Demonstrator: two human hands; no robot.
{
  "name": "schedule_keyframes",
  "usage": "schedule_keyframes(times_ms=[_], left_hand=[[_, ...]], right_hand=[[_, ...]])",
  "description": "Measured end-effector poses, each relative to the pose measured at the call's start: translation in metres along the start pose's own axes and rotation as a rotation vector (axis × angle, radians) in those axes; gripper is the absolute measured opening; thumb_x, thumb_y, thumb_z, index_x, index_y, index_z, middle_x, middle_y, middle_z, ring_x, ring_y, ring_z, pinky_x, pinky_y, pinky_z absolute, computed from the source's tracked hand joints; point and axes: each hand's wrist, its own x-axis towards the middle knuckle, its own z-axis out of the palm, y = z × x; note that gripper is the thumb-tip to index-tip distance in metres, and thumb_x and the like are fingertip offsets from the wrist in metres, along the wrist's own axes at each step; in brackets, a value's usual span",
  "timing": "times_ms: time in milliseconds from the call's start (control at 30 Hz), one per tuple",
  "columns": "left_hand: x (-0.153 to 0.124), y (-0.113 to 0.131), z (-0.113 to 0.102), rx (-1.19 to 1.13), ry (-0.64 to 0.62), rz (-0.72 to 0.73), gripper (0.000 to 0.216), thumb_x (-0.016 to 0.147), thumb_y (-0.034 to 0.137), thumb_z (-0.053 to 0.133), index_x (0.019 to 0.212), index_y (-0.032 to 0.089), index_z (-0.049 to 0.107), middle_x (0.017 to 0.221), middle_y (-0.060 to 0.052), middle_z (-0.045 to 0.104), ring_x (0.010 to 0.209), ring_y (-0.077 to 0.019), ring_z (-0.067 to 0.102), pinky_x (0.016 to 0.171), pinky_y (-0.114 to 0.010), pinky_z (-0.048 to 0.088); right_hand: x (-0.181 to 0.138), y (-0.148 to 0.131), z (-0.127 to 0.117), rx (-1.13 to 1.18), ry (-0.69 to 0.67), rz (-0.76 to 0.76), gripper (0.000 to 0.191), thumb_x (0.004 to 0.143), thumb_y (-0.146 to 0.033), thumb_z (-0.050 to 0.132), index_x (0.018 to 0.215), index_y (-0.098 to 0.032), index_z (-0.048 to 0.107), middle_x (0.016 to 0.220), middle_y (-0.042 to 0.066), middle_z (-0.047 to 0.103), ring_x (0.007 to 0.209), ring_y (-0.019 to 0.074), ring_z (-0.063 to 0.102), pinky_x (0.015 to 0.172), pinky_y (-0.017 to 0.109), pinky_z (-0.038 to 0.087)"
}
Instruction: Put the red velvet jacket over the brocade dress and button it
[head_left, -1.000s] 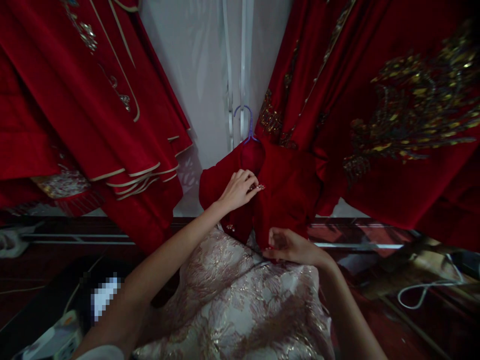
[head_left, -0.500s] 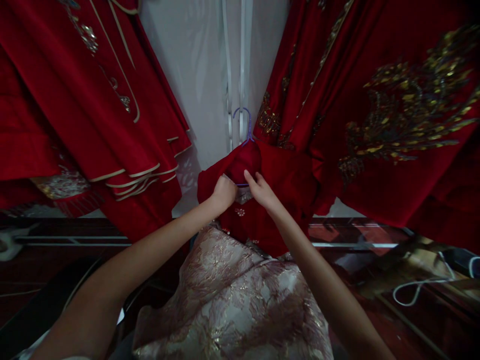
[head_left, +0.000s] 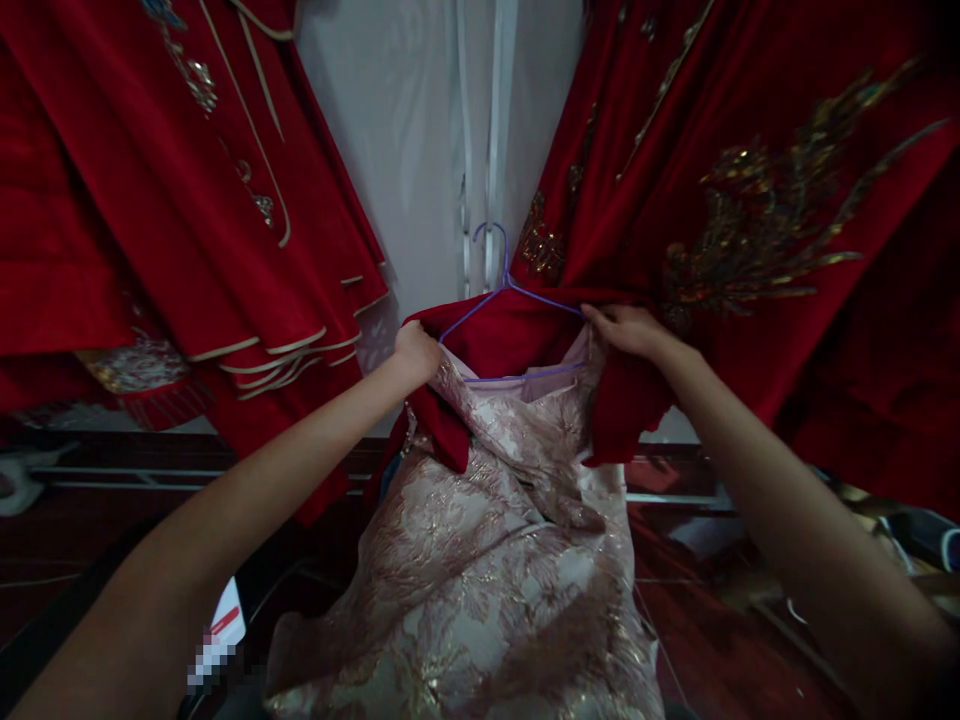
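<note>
A purple wire hanger (head_left: 501,292) carries a small red velvet jacket (head_left: 517,340) over a pale pink brocade dress (head_left: 487,560). My left hand (head_left: 415,352) is closed on the jacket's left shoulder edge. At the jacket's right shoulder my right hand (head_left: 626,327) grips the red cloth. The jacket is spread wide apart, showing the dress neckline and the hanger's lower bar. The dress hangs down towards me between my arms.
Red embroidered gowns hang close on the left (head_left: 172,190) and on the right (head_left: 757,220), with gold beadwork. A white wall with vertical rails (head_left: 484,140) is behind the hanger. Dark floor, white cables (head_left: 802,612) and a small device (head_left: 221,635) lie below.
Both hands left the jacket's front, where they met at the centre, and moved out to its two shoulders. The jacket is now pulled open, uncovering the dress and hanger.
</note>
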Motion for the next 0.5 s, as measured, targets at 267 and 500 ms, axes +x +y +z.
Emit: schedule_keyframes(times_ms=[267, 500], left_hand=[[-0.009, -0.004, -0.043, -0.255, -0.589, -0.126, 0.019, 0.070, 0.030, 0.061, 0.081, 0.015, 0.067, 0.066, -0.003, 0.065, 0.058, -0.0144, 0.054, 0.058, -0.022, 0.038], [-0.035, -0.009, -0.024, -0.381, -0.180, -0.102, 0.024, 0.077, 0.037, 0.055, 0.075, 0.018, 0.069, 0.056, 0.002, 0.061, 0.057, -0.0134, 0.053, 0.056, -0.020, 0.035]], right_hand=[[0.009, 0.029, -0.030, 0.463, -0.351, -0.060, 0.056, 0.073, -0.065, 0.050, 0.080, -0.013, 0.069, 0.064, 0.004, 0.063, 0.056, 0.0117, 0.055, 0.056, 0.027, 0.042], [-0.009, 0.027, -0.011, 0.556, -0.126, -0.175, 0.043, 0.069, -0.054, 0.061, 0.089, -0.017, 0.069, 0.083, 0.005, 0.068, 0.070, 0.0130, 0.058, 0.064, 0.026, 0.043]])
